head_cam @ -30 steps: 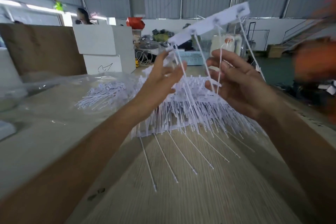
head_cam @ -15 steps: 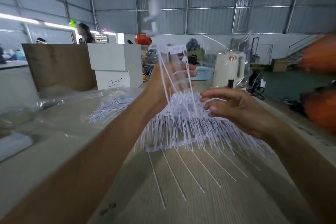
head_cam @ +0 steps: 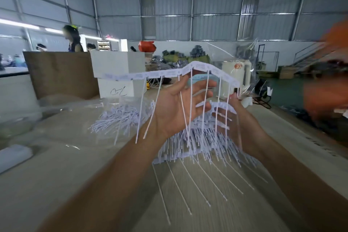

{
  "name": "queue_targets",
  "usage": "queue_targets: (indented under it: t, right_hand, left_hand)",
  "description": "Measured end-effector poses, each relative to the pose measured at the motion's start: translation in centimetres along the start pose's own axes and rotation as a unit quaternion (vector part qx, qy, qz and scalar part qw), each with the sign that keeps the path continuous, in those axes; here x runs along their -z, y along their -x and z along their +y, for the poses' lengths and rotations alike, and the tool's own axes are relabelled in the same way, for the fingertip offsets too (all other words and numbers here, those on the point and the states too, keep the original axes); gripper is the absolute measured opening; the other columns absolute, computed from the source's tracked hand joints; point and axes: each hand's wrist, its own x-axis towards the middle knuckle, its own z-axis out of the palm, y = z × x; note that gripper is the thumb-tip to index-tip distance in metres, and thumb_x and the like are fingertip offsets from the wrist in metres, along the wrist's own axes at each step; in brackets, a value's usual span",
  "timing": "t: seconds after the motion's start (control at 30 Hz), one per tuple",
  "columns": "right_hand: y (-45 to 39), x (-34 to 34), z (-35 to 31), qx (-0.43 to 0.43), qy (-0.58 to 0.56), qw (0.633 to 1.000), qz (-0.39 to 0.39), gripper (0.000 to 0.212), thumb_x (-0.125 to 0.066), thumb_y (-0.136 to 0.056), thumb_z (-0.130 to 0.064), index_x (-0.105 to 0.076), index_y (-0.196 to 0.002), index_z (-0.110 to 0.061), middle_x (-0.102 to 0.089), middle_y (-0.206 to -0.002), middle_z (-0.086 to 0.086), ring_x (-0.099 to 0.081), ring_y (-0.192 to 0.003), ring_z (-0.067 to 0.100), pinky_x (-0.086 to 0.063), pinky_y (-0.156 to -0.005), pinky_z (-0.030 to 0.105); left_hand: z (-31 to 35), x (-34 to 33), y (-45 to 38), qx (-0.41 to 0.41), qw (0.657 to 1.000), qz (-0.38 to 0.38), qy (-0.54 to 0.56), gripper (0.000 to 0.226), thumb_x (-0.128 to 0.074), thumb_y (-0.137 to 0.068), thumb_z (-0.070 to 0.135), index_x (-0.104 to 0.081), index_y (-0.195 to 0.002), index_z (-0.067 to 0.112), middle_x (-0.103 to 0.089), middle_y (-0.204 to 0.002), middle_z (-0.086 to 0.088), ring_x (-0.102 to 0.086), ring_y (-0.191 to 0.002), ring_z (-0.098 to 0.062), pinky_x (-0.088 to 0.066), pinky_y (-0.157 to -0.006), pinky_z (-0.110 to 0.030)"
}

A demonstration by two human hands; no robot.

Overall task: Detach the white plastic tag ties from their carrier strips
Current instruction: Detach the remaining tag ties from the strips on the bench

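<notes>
A long white carrier strip [head_cam: 163, 73] arches over both hands, with several white tag ties [head_cam: 190, 111] hanging down from it. My left hand [head_cam: 175, 111] is raised under the arch, palm toward me and fingers straight, and the hanging ties cross it. My right hand [head_cam: 239, 126] is at the strip's right end, thumb up against it; a folded-back part of the strip [head_cam: 218, 105] lies across its blurred fingers. Below the hands, a heap of tie strips [head_cam: 203, 149] lies on the table.
Loose single ties [head_cam: 190, 186] fan out on the wooden table [head_cam: 75, 184] toward me. A second heap of ties [head_cam: 116, 118] lies in clear plastic at the left. White boxes [head_cam: 116, 66] and a brown board [head_cam: 60, 73] stand behind. An orange blur [head_cam: 325, 96] is at the right.
The strip, held upright and blurred by my left hand half a second ago, now spreads sideways over both hands. My right hand has come up to its right end.
</notes>
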Motion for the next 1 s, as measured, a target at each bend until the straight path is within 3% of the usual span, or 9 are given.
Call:
queue_targets:
  t: [0.17,0.33,0.5,0.63,0.7,0.8,0.87,0.93,1.0]
  right_hand:
    - [0.4,0.7,-1.5,0.061,-0.095,0.99,-0.079,0.056,-0.053,-0.092,-0.049,-0.055,-0.14,-0.02,-0.068,-0.128,0.008,-0.068,-0.113,0.024,-0.058,-0.088,0.039]
    - [-0.1,2.4,-1.9,0.108,-0.118,0.987,-0.01,0.025,-0.05,-0.103,-0.025,-0.068,-0.118,-0.014,-0.067,-0.09,0.004,-0.057,-0.061,0.007,-0.05,-0.053,0.02]
    - [-0.6,3.9,-1.4,0.107,-0.018,0.992,0.07,0.026,-0.049,-0.105,-0.021,-0.066,-0.119,-0.007,-0.065,-0.079,0.003,-0.056,-0.057,0.008,-0.047,-0.053,0.021]
    - [-1.1,5.6,-0.6,0.043,-0.001,0.991,0.126,0.025,-0.061,-0.098,-0.023,-0.069,-0.114,-0.005,-0.067,-0.077,0.004,-0.056,-0.056,0.01,-0.046,-0.048,0.022]
    - [-1.3,6.5,0.1,-0.009,0.009,0.991,0.137,0.022,-0.062,-0.098,-0.021,-0.067,-0.111,-0.004,-0.068,-0.078,0.006,-0.055,-0.057,0.013,-0.046,-0.046,0.023]
    - [-1.6,7.4,0.6,-0.048,-0.004,0.991,0.127,0.02,-0.06,-0.1,-0.02,-0.066,-0.11,-0.005,-0.067,-0.075,0.006,-0.054,-0.057,0.014,-0.045,-0.045,0.023]
    - [-1.4,7.7,0.3,-0.038,-0.034,0.995,0.091,0.021,-0.058,-0.1,-0.022,-0.065,-0.111,-0.006,-0.065,-0.073,0.004,-0.054,-0.056,0.012,-0.045,-0.043,0.021]
    - [-1.1,7.5,-0.3,-0.006,-0.043,0.999,0.034,0.028,-0.056,-0.101,-0.025,-0.065,-0.12,-0.007,-0.065,-0.077,0.002,-0.056,-0.059,0.01,-0.046,-0.047,0.02]
    - [-0.7,7.1,-0.9,0.031,-0.047,0.998,-0.031,0.03,-0.053,-0.102,-0.027,-0.064,-0.126,-0.012,-0.064,-0.083,0.001,-0.058,-0.067,0.01,-0.048,-0.054,0.02]
  left_hand:
    - [-0.6,0.3,0.1,-0.003,1.0,0.03,0.007,0.043,-0.038,-0.105,0.034,-0.071,-0.108,0.007,-0.071,-0.098,-0.011,-0.068,-0.079,-0.02,-0.056,-0.065,-0.031]
    - [-1.6,2.1,1.6,0.094,0.965,0.141,-0.198,0.037,-0.044,-0.102,0.04,-0.063,-0.117,0.012,-0.071,-0.096,-0.021,-0.069,-0.074,-0.029,-0.059,-0.063,-0.034]
    - [-1.1,1.7,4.4,0.248,0.867,0.155,-0.403,0.078,-0.034,-0.092,0.076,-0.067,-0.111,0.008,-0.074,-0.09,-0.024,-0.071,-0.067,-0.032,-0.055,-0.055,-0.03]
    - [-1.8,-0.7,6.8,0.196,0.871,0.244,-0.378,0.069,-0.036,-0.1,0.062,-0.07,-0.101,0.002,-0.074,-0.081,-0.024,-0.065,-0.049,-0.028,-0.05,-0.045,-0.026]
    - [-2.3,-2.7,7.9,0.208,0.872,0.221,-0.385,0.058,-0.041,-0.103,0.052,-0.068,-0.1,0.001,-0.073,-0.076,-0.023,-0.061,-0.043,-0.026,-0.044,-0.039,-0.022]
    - [-1.9,-5.7,9.5,0.248,0.829,0.081,-0.494,0.054,-0.046,-0.101,0.053,-0.072,-0.086,0.009,-0.074,-0.067,-0.011,-0.06,-0.037,-0.019,-0.04,-0.039,-0.017]
    - [-1.0,-7.0,9.7,0.206,0.814,0.025,-0.543,0.057,-0.048,-0.098,0.059,-0.072,-0.073,0.013,-0.073,-0.063,-0.004,-0.057,-0.034,-0.014,-0.041,-0.041,-0.013]
    - [0.0,-7.0,8.7,0.072,0.794,0.04,-0.603,0.049,-0.049,-0.093,0.062,-0.071,-0.075,0.022,-0.071,-0.062,0.005,-0.06,-0.039,-0.009,-0.044,-0.043,-0.012]
    - [0.6,-5.4,6.4,-0.066,0.705,0.093,-0.7,0.034,-0.047,-0.091,0.063,-0.068,-0.087,0.036,-0.071,-0.073,0.013,-0.066,-0.059,-0.001,-0.05,-0.054,-0.015]
